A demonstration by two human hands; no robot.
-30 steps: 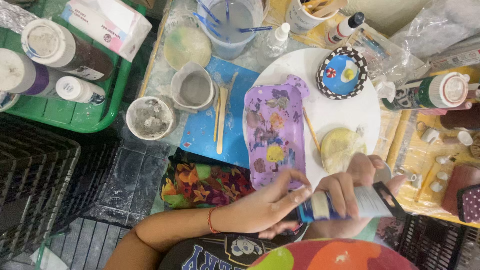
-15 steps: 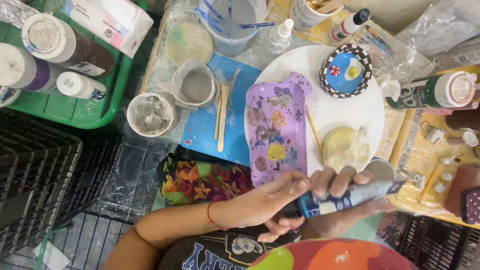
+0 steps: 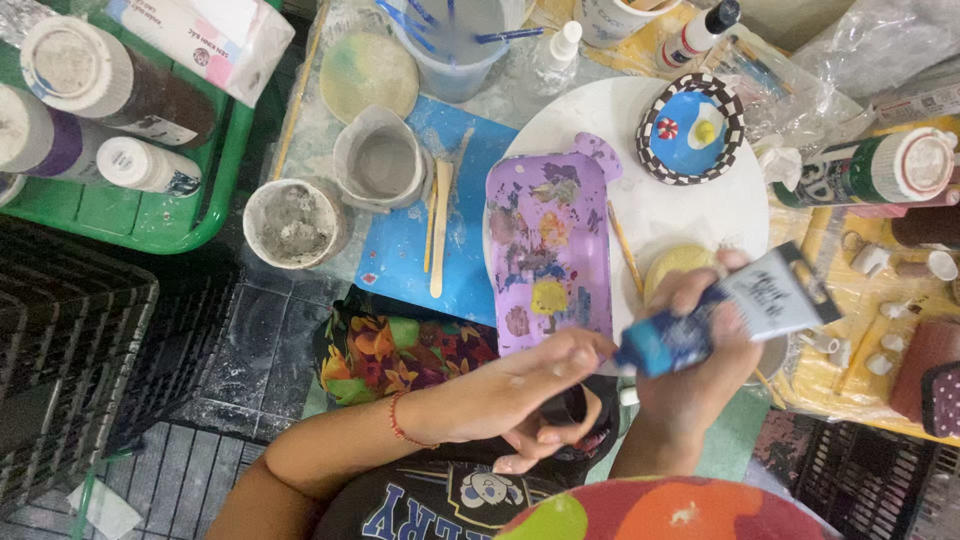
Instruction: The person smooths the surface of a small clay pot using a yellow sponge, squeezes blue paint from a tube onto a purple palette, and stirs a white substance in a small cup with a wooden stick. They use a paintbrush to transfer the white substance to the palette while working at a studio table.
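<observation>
My right hand [image 3: 690, 385] grips a blue and white paint tube [image 3: 745, 305], tilted with its blue end pointing left. My left hand [image 3: 520, 395], with a red string at the wrist, pinches the tube's cap end [image 3: 610, 352] between thumb and fingertips. Both hands hover at the near edge of a white round plate [image 3: 700, 205]. On the plate lie a purple palette [image 3: 548, 250] with paint blotches, a yellow round piece [image 3: 672, 268] and a small blue dish [image 3: 690, 128] with a checkered rim.
Two grey-stained cups [image 3: 290, 222] [image 3: 382, 160] and wooden sticks stand beside a blue mat [image 3: 400, 265]. A green tray [image 3: 150, 215] holds paint bottles at the left. A water cup with brushes [image 3: 450, 50], a green bottle [image 3: 860, 172], a floral cloth [image 3: 400, 350] and black crates [image 3: 60, 370] surround.
Both hands have risen toward the plate with the tube, which now tilts up to the right. My left fingers have stayed at its cap end.
</observation>
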